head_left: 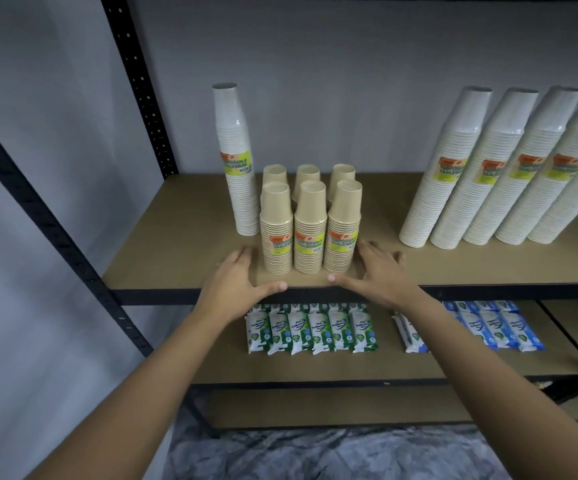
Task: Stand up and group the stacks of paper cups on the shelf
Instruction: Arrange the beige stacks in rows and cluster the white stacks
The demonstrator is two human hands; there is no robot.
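Note:
Several short stacks of tan paper cups (310, 230) stand upright in two rows near the front of the shelf board (176, 258), each front one with a yellow label. A tall white cup stack (237, 161) stands upright just behind them on the left. Several more tall white stacks (488, 168) stand side by side at the right. My left hand (237, 278) lies open on the shelf just left of the tan group. My right hand (377, 271) lies open just right of it. Neither hand grips a stack.
The black metal upright (142, 88) frames the shelf at the left. On the lower shelf lie green wipe packs (310, 329) and blue wipe packs (495, 325). Bare board lies between the tan group and the right white stacks. A grey wall is behind.

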